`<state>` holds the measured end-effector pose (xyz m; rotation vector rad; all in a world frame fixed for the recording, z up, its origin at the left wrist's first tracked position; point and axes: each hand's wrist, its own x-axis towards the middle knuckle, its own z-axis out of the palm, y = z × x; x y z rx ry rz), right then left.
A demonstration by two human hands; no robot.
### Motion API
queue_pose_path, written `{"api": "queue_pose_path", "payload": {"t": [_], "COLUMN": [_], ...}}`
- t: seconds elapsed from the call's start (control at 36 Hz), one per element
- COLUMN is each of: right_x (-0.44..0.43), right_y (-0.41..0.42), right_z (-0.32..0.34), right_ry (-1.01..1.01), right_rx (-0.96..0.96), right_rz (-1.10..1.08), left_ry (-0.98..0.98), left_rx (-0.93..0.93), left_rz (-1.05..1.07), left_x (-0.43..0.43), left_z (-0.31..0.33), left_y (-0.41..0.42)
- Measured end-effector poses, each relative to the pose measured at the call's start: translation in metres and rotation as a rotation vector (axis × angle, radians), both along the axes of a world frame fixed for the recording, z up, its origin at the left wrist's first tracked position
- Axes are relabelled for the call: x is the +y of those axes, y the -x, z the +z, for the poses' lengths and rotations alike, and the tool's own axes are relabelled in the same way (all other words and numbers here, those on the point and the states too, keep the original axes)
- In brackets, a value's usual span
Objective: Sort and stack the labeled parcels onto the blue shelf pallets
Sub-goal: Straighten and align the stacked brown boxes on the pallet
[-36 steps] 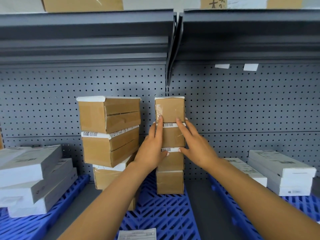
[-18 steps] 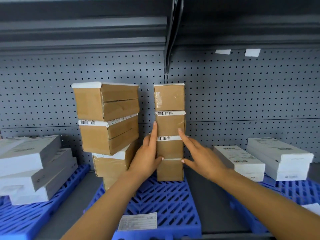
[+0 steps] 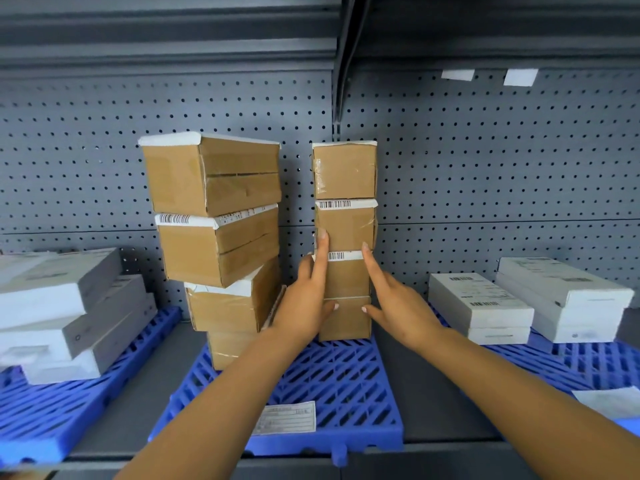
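A narrow stack of small brown parcels (image 3: 344, 223) with barcode labels stands on the middle blue pallet (image 3: 332, 382), against the pegboard. My left hand (image 3: 308, 299) lies flat against the stack's left side, fingers straight, thumb on the front of the lowest parcel. My right hand (image 3: 394, 306) touches the stack's right side with straight fingers, index tip at the third parcel's label. Left of it leans a taller, uneven stack of larger brown parcels (image 3: 214, 216).
White flat boxes (image 3: 65, 313) are piled on the left blue pallet (image 3: 41, 410). More white boxes (image 3: 519, 299) sit on the right blue pallet (image 3: 571, 362). A paper label (image 3: 285, 417) lies on the middle pallet's front. A grey upper shelf (image 3: 173, 36) hangs overhead.
Both hands have slid down the narrow stack from its upper parcels to the lower ones. The view has tilted down.
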<state>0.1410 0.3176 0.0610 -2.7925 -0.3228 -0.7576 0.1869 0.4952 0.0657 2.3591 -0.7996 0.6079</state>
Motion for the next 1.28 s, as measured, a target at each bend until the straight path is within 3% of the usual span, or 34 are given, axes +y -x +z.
{"api": "queue_pose_path", "payload": {"t": [0.28, 0.53, 0.92, 1.28], "right_x": [-0.003, -0.028, -0.026, -0.022], "right_y": [0.005, 0.038, 0.027, -0.006], "right_z": [-0.002, 0.015, 0.046, 0.047], "right_ry": [0.044, 0.082, 0.083, 0.113], "right_rx": [-0.008, -0.116, -0.071, -0.070], "right_rz": [-0.021, 0.055, 0.175, 0.170], "left_ry": [-0.031, -0.214, -0.249, -0.178], "left_rx": [-0.029, -0.263, -0.085, -0.104], "left_rz": [0.034, 0.188, 0.310, 0.360], "left_x": [0.002, 0.008, -0.006, -0.023], "left_z": [-0.003, 0.006, 0.021, 0.017], "left_y": [0.002, 0.029, 0.047, 0.034]}}
